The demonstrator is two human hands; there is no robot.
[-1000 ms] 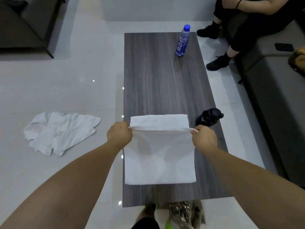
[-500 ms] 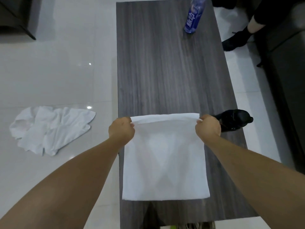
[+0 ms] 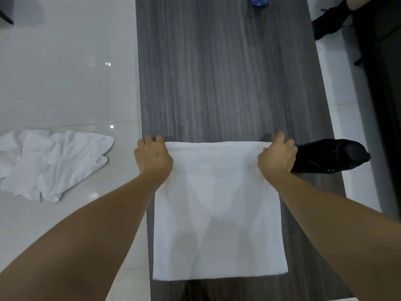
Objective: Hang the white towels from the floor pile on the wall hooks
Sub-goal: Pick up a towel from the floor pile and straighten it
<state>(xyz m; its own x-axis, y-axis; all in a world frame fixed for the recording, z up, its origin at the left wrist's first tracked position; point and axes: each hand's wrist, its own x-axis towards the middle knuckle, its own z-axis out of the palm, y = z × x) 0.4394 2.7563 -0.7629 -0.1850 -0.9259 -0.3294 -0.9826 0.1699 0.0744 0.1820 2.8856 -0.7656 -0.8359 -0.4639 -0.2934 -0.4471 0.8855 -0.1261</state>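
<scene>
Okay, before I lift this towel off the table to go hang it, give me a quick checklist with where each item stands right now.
1. Left hand at the far left corner of the folded towel: ok, fingers curled at the edge.
2. Right hand at the far right corner: ok, same hold.
3. Towel flat and square on the table: ok, no visible bunching.
4. Lift path clear: not ok, the black bottle lies right beside the right hand.
5. Wall hooks located: cannot tell, none in view.
6. Towels left to hang: not ok, the floor pile is still there.
</scene>
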